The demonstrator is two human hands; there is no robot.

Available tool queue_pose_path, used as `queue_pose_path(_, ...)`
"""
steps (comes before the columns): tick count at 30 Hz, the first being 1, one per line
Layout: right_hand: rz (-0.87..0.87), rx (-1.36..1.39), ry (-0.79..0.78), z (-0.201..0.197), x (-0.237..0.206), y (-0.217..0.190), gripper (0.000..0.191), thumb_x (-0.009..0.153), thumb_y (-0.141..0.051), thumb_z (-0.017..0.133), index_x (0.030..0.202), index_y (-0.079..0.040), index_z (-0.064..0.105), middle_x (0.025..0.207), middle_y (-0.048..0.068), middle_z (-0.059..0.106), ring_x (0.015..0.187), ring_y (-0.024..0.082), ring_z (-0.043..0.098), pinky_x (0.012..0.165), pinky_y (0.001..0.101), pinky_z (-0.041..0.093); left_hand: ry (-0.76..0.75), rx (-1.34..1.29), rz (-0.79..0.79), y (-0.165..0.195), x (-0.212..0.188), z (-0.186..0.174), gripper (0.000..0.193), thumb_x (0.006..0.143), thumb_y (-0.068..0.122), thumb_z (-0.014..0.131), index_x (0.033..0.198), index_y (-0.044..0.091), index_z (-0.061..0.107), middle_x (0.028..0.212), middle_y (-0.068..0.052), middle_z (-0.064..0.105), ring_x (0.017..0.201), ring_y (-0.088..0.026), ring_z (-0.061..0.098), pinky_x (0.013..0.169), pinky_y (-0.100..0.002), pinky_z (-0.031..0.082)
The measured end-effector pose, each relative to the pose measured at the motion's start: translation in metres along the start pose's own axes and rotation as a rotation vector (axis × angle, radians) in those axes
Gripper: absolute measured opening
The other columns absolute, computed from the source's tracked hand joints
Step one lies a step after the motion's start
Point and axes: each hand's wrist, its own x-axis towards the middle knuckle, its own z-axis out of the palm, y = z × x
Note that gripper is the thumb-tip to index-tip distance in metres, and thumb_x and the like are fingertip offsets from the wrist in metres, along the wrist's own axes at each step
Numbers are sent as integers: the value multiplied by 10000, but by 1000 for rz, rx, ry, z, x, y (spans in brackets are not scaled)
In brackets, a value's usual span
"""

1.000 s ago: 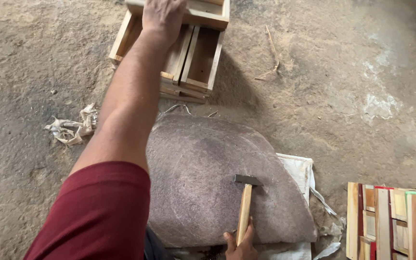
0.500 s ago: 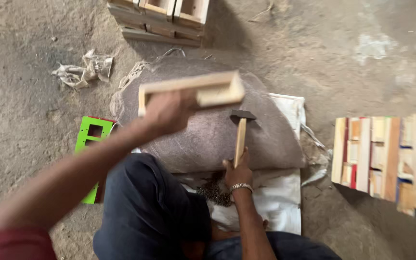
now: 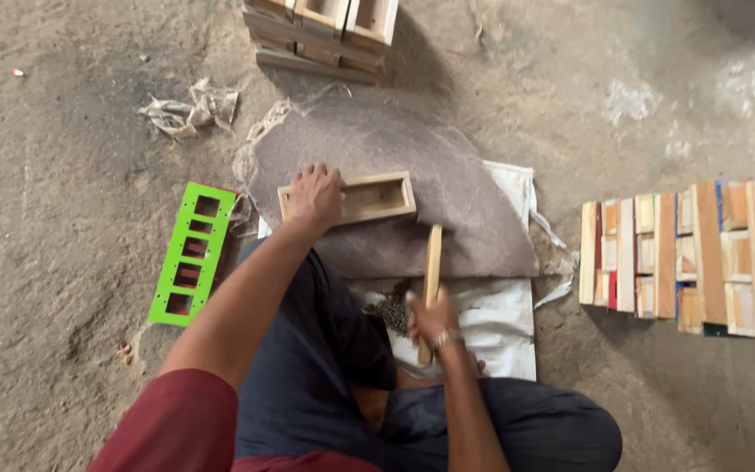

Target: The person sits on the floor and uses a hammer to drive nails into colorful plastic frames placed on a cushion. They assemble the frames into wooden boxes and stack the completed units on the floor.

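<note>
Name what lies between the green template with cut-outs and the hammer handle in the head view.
The person's left forearm and dark-trousered knee lie between the green template and the hammer handle, seen in the head view.

Wooden frame (image 3: 362,197) on mat (image 3: 447,175) — green template (image 3: 192,253) left, stacked boards (image 3: 701,258) right
</note>
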Motion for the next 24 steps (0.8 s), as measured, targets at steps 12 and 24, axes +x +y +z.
queue_pose_path(12,-76,716,-241,1,-40,49,553,1008,-209,686,1384,71,393,838,50,609,572,108,556,449,268,474,15,-56,307,23,-30,-23,307,935,165,601,1240,137,583,1146,-140,597,1082,-309,593,965,-457,462)
queue_pose_path(24,-959,-195,639,-23,-95,-35,717,1029,-216,624,1635,-82,266,1186,256,656,725,147,707,489,213,592,-8,-117,453,25,-33,-16,452,917,85,567,1324,231,698,1228,-78,617,1172,-255,587,983,-416,458)
